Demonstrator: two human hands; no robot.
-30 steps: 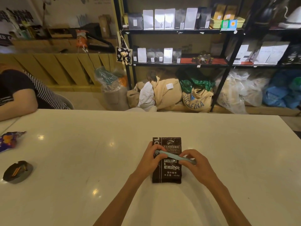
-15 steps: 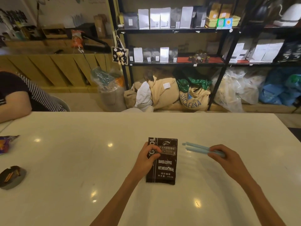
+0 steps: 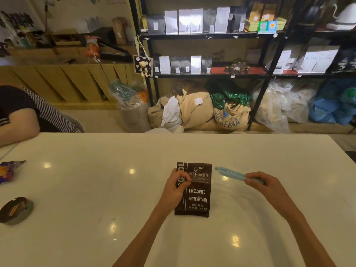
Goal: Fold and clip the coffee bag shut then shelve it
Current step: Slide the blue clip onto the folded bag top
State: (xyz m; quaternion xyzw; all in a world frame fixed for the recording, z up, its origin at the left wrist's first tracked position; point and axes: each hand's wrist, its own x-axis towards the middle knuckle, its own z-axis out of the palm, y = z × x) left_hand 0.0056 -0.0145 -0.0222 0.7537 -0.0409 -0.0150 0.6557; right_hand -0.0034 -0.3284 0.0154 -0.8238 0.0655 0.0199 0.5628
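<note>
A dark brown coffee bag (image 3: 198, 197) with white print lies flat on the white table (image 3: 96, 189), near the front middle. My left hand (image 3: 176, 187) grips its left edge, thumb on the front. My right hand (image 3: 264, 185) holds a long light-blue sealing clip (image 3: 231, 173) by one end, just right of the bag's top and apart from it. The clip's two arms lie slightly apart at the free end. Black metal shelves (image 3: 212, 75) with rows of bags stand beyond the table.
Another person's arm (image 3: 17, 122) rests on the table's far left corner. A dark ashtray (image 3: 16, 210) and a snack wrapper (image 3: 9, 170) lie at the left edge. Sacks and plastic bags (image 3: 227, 112) crowd the floor under the shelves.
My right hand has pulled the blue clip off the bag's front and carried it to the right. My left hand shifted to grip the bag's left edge. The view moved a little.
</note>
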